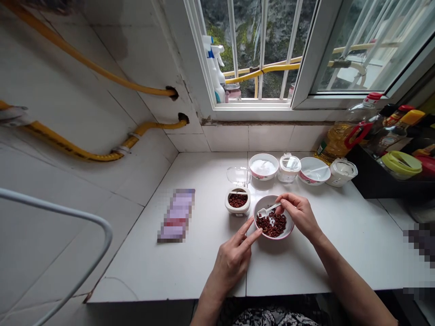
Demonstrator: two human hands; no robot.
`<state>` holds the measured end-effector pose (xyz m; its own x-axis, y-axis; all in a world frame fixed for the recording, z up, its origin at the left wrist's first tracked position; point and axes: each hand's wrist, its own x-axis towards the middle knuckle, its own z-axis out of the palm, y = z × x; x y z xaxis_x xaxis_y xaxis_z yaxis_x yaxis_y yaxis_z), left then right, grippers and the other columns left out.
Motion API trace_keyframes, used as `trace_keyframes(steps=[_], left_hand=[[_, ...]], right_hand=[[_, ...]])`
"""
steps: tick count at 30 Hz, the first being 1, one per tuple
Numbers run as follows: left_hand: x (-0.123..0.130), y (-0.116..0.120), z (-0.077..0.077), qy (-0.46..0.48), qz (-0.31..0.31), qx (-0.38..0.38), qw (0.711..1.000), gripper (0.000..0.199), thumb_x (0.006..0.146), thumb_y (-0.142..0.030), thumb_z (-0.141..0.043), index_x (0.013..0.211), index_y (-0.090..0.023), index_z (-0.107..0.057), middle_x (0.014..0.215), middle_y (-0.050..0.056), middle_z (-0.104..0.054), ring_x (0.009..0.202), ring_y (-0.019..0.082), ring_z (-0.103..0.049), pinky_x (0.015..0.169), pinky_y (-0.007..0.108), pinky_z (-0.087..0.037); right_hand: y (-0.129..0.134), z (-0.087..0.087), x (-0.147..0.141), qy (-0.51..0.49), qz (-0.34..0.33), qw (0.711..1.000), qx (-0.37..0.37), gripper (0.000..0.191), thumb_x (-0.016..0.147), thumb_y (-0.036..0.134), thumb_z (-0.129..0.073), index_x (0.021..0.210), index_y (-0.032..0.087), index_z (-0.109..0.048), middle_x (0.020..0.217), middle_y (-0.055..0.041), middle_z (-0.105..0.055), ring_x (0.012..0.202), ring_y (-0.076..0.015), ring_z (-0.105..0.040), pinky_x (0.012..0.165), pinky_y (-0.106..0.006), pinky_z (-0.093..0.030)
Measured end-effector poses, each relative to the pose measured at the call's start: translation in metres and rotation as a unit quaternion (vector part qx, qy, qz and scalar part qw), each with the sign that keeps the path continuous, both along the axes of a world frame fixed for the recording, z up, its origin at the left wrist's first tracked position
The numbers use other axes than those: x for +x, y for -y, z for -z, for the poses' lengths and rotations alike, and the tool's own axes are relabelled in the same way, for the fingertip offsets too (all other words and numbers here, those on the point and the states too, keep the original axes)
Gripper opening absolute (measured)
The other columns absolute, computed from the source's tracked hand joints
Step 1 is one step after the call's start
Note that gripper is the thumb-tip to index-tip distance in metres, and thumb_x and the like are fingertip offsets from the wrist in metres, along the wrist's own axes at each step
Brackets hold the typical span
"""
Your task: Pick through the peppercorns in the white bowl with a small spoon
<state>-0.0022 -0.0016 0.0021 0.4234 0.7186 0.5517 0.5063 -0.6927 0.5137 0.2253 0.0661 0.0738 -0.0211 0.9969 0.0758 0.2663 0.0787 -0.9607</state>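
Note:
My right hand (299, 215) pinches the handle of a small white spoon (266, 211). The spoon's scoop is over the left inner side of a white bowl (289, 230) with a pink rim. Dark reddish-brown peppercorn-like spice (273, 226) lies in the bowl. With two fingers spread, my left hand (234, 256) steadies this bowl at its near left rim. Just left of the bowl stands a seasoning jar (238, 209), its clear lid (239, 175) raised. More of the same spice shows inside the jar.
Along the back stand a bowl of white grains (263, 167), a clear-lidded jar (289, 168), another bowl (314, 171) with a white spoon, and a second jar (341, 172). An oil bottle (340, 131) and condiments are at right. A blurred purple packet (177, 215) lies left.

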Motion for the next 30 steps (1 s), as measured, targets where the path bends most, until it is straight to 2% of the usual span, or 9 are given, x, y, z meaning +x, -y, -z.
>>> trace_keyframes(steps=[3,11,16,19,21,25,27,30], left_hand=[[0.0,0.0,0.0,-0.002,-0.002,0.001,1.0,0.063,0.093,0.004,-0.042,0.148,-0.024,-0.05,0.157,0.015,-0.047,0.13,0.02,-0.063,0.099,0.028,-0.058],[0.001,0.0,0.002,-0.003,-0.006,0.008,1.0,0.064,0.092,0.005,-0.042,0.148,-0.025,-0.05,0.157,0.014,-0.048,0.127,0.02,-0.065,0.099,0.028,-0.058],[0.001,-0.001,0.003,-0.001,-0.003,0.006,1.0,0.066,0.091,0.006,-0.042,0.149,-0.024,-0.049,0.158,0.015,-0.046,0.133,0.022,-0.06,0.1,0.03,-0.058],[0.001,0.0,0.001,-0.004,-0.007,0.008,1.0,0.065,0.091,0.005,-0.042,0.149,-0.024,-0.05,0.157,0.015,-0.047,0.132,0.021,-0.062,0.099,0.029,-0.059],[0.001,0.0,0.001,-0.012,-0.01,0.008,1.0,0.065,0.091,0.005,-0.041,0.149,-0.024,-0.05,0.157,0.014,-0.047,0.129,0.021,-0.064,0.097,0.029,-0.06],[0.001,0.001,0.001,-0.027,-0.018,0.004,0.999,0.068,0.091,0.003,-0.042,0.152,-0.026,-0.046,0.158,0.014,-0.046,0.124,0.021,-0.068,0.094,0.029,-0.061],[0.001,0.001,0.0,-0.025,-0.016,0.0,1.0,0.068,0.092,0.003,-0.041,0.153,-0.027,-0.045,0.158,0.013,-0.046,0.123,0.021,-0.068,0.094,0.029,-0.061],[0.001,0.001,0.0,-0.015,-0.01,-0.004,1.0,0.067,0.091,0.004,-0.042,0.151,-0.026,-0.047,0.158,0.013,-0.046,0.128,0.021,-0.064,0.098,0.03,-0.059]], right_hand=[[0.0,-0.001,0.0,-0.044,-0.006,0.999,-0.025,0.02,0.082,0.038,-0.06,0.078,0.02,-0.068,0.058,-0.0008,-0.071,0.058,-0.0192,-0.067,0.064,-0.032,-0.055],[-0.003,-0.002,-0.001,-0.078,0.007,0.996,-0.031,0.022,0.081,0.042,-0.066,0.077,0.02,-0.069,0.056,-0.0008,-0.071,0.056,-0.0185,-0.067,0.062,-0.032,-0.056],[-0.002,-0.004,-0.014,-0.114,0.007,0.993,-0.007,0.032,0.085,0.051,-0.068,0.091,0.02,-0.071,0.071,-0.0044,-0.078,0.066,-0.02,-0.073,0.067,-0.033,-0.06],[0.001,-0.002,-0.029,-0.09,-0.007,0.995,0.05,0.028,0.094,0.046,-0.06,0.102,0.021,-0.071,0.085,-0.0071,-0.081,0.079,-0.0219,-0.077,0.078,-0.037,-0.061],[0.002,0.001,-0.038,-0.024,-0.032,0.991,0.124,0.022,0.098,0.035,-0.055,0.106,0.023,-0.071,0.092,-0.0076,-0.082,0.086,-0.0226,-0.078,0.087,-0.041,-0.059],[0.002,0.004,-0.045,0.147,-0.087,0.941,0.292,0.028,0.097,0.017,-0.049,0.107,0.026,-0.073,0.093,-0.005,-0.083,0.083,-0.0215,-0.077,0.104,-0.05,-0.048],[0.001,0.001,-0.041,0.166,-0.083,0.928,0.325,0.03,0.096,0.014,-0.048,0.109,0.026,-0.072,0.093,-0.0038,-0.083,0.08,-0.0206,-0.076,0.106,-0.05,-0.047],[0.002,-0.007,-0.026,0.155,-0.031,0.935,0.316,0.025,0.097,0.017,-0.049,0.105,0.026,-0.071,0.087,-0.0026,-0.082,0.076,-0.0212,-0.075,0.105,-0.05,-0.048]])
